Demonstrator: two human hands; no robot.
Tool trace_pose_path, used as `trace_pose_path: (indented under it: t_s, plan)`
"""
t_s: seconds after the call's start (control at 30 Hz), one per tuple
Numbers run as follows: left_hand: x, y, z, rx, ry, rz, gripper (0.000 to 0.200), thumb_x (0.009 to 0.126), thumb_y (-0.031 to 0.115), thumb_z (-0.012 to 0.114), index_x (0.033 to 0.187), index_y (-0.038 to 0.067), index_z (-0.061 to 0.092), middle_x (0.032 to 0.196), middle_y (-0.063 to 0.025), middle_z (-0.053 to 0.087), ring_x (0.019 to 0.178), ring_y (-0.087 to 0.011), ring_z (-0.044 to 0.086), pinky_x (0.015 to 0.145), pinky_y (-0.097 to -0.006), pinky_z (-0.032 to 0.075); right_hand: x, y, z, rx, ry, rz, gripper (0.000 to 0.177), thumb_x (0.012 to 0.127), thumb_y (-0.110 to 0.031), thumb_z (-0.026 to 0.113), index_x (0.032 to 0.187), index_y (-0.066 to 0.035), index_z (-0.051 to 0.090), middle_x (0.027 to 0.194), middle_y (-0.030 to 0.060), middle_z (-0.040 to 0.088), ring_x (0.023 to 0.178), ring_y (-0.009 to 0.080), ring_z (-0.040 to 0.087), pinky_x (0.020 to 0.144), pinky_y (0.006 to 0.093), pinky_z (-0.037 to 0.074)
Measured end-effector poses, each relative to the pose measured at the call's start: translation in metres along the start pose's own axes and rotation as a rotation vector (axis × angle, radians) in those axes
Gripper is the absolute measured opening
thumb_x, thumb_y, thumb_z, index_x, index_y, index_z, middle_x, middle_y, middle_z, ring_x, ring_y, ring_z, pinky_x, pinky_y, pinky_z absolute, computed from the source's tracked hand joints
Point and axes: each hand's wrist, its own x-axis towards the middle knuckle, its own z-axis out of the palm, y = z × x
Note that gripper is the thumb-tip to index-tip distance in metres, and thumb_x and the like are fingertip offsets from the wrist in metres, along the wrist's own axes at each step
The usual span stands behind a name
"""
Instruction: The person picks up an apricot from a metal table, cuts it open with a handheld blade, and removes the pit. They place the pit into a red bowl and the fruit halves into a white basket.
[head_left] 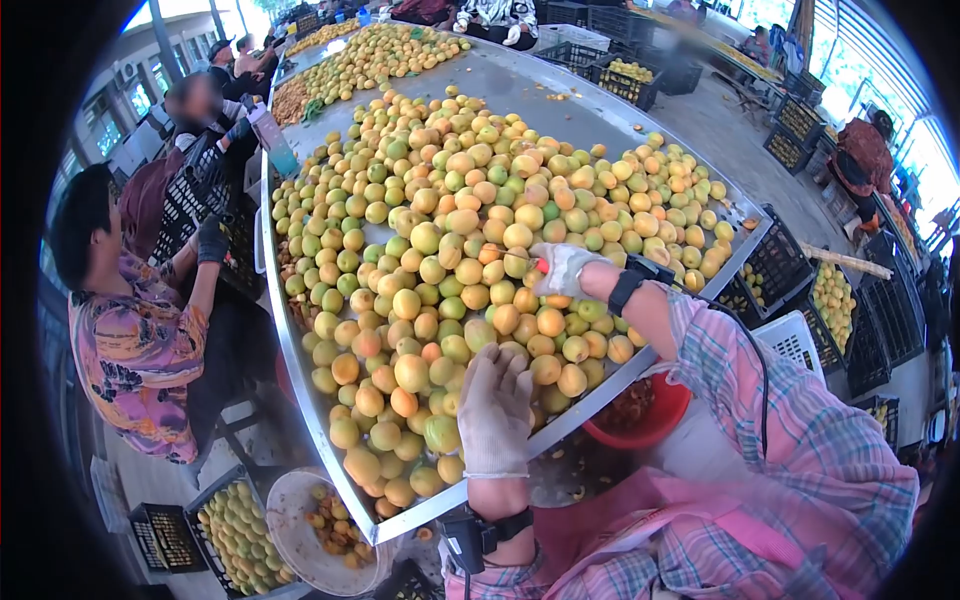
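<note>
A large heap of yellow, orange and greenish apricots (430, 240) covers the near part of the metal-edged table (500, 80). My left hand (496, 405), in a pale knit glove, rests at the near side of the heap, its fingers stretched out against the fruit. Whether an apricot lies under its fingertips is hidden. Farther up the heap, my right hand (568, 272), gloved too, is closed round a small red-handled tool (542, 266). The tool's thin end points left over the apricots; its exact kind is too small to make out.
Below the table's near edge are a red bowl (645, 410) and a whitish bucket (290, 520) holding fruit pieces. A crate of apricots (240, 535) stands at lower left. Black crates (780, 250) line the right side. A co-worker (140, 330) sits at the left edge.
</note>
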Motion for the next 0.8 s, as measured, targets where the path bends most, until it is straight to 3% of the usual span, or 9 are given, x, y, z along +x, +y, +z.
trace_pose_path:
  t_s: [0.2,0.33,0.37,0.4,0.47,0.53,0.6,0.63,0.8]
  plan:
    - [0.003,-0.001,-0.007,0.022,-0.070,0.002,0.032,0.095,0.017,0.054,0.123,0.000,0.051,0.109,-0.0091,0.058,0.099,-0.0194,0.057,0.083,-0.0293,0.049,-0.011,0.005,0.006,0.147,0.129,-0.151,0.053,0.075,-0.029,0.070,0.119,-0.005,0.056,0.111,0.0173,0.064,0.103,0.0315,0.062,0.090,0.0386,0.048]
    - [-0.002,0.002,-0.004,0.109,-0.101,0.026,0.037,0.096,0.016,0.053,0.128,-0.002,0.048,0.114,-0.0102,0.057,0.100,-0.0182,0.058,0.084,-0.0287,0.049,-0.034,0.002,0.002,0.359,0.313,-0.225,0.049,0.075,-0.028,0.072,0.115,-0.003,0.056,0.101,0.0134,0.065,0.095,0.0253,0.064,0.084,0.0359,0.050]
    - [-0.003,0.003,-0.002,0.151,-0.139,0.039,0.039,0.097,0.016,0.052,0.130,-0.003,0.046,0.117,-0.0112,0.056,0.102,-0.0180,0.058,0.084,-0.0285,0.050,-0.062,-0.019,-0.017,0.519,0.140,-0.121,0.050,0.075,-0.027,0.072,0.117,-0.005,0.056,0.089,0.0093,0.065,0.076,0.0173,0.065,0.066,0.0312,0.052]
    - [-0.005,0.003,-0.001,0.156,-0.134,0.038,0.039,0.097,0.016,0.052,0.130,-0.003,0.046,0.117,-0.0112,0.056,0.102,-0.0180,0.058,0.084,-0.0285,0.050,-0.085,-0.036,-0.030,0.525,0.135,-0.121,0.050,0.075,-0.027,0.072,0.117,-0.005,0.056,0.089,0.0093,0.065,0.076,0.0173,0.065,0.066,0.0312,0.052]
    - [-0.006,0.001,0.004,0.300,-0.176,0.061,0.043,0.098,0.016,0.049,0.136,-0.004,0.042,0.123,-0.0132,0.054,0.106,-0.0178,0.058,0.087,-0.0282,0.050,-0.119,-0.053,-0.039,0.798,-0.055,0.014,0.044,0.078,-0.023,0.071,0.117,-0.008,0.056,0.079,0.0032,0.059,0.054,0.0096,0.054,0.042,0.0250,0.046]
    - [-0.014,0.005,0.016,0.344,-0.153,0.042,0.045,0.099,0.017,0.048,0.138,-0.004,0.039,0.126,-0.0142,0.053,0.110,-0.0177,0.058,0.089,-0.0283,0.050,-0.134,-0.049,-0.026,0.869,-0.070,-0.037,0.045,0.078,-0.022,0.071,0.118,-0.009,0.056,0.078,0.0022,0.059,0.053,0.0090,0.054,0.041,0.0236,0.045]
    - [-0.018,0.004,0.022,0.476,-0.339,0.068,0.047,0.100,0.018,0.048,0.140,-0.003,0.038,0.127,-0.0124,0.052,0.109,-0.0165,0.058,0.089,-0.0272,0.050,-0.146,-0.048,-0.016,0.942,-0.083,-0.085,0.046,0.078,-0.021,0.071,0.119,-0.010,0.055,0.077,0.0013,0.059,0.053,0.0084,0.054,0.040,0.0223,0.045]
    - [-0.023,0.006,0.029,0.301,-0.290,-0.079,0.049,0.100,0.021,0.048,0.141,-0.002,0.037,0.126,-0.0105,0.052,0.108,-0.0156,0.057,0.090,-0.0262,0.049,-0.152,-0.048,-0.012,1.001,-0.102,-0.077,0.046,0.077,-0.020,0.072,0.119,-0.010,0.055,0.077,0.0008,0.059,0.053,0.0081,0.054,0.040,0.0221,0.045]
    - [-0.030,0.002,0.040,0.334,-0.317,-0.057,0.055,0.098,0.029,0.052,0.140,-0.002,0.038,0.123,-0.0075,0.053,0.104,-0.0150,0.056,0.091,-0.0275,0.047,-0.162,-0.041,0.005,1.147,-0.140,-0.110,0.039,0.081,-0.015,0.069,0.118,-0.009,0.057,0.079,-0.0005,0.060,0.057,0.0088,0.055,0.044,0.0222,0.045]
